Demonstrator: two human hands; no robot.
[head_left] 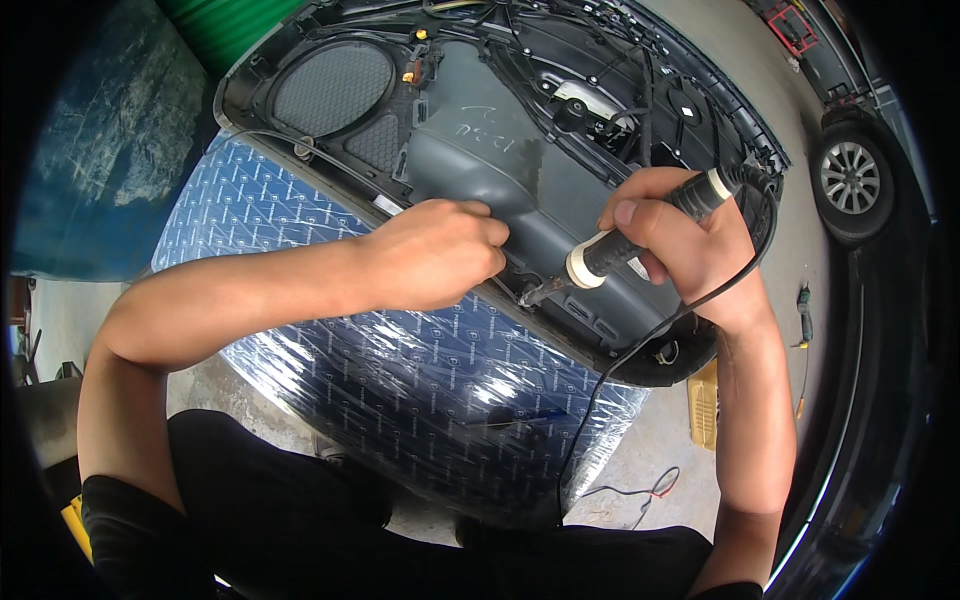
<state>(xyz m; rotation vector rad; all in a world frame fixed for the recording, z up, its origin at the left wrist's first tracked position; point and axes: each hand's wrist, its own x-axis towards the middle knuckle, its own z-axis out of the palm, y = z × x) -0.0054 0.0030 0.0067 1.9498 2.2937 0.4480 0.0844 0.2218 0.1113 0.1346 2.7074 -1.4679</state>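
Note:
My right hand [690,235] is closed around the dark handle of a corded soldering iron [625,252] with cream collars. Its metal tip points down and left, at the near edge of a car door panel [470,150] lying with its inner side up. Whether the tip touches the plastic, I cannot tell. My left hand [440,252] rests at the same edge, left of the tip, with its fingers curled in. Whatever those fingers hold, if anything, is hidden beneath them. From the handle a black cord [597,400] loops round my right wrist and hangs down over the near side.
Under the panel is a support wrapped in blue printed film [430,370]. A speaker grille [335,88] and wiring fill parts of the panel. A dark car with a silver wheel [850,177] stands at right; a green tool [803,313] and a yellow tray [703,408] lie on the floor.

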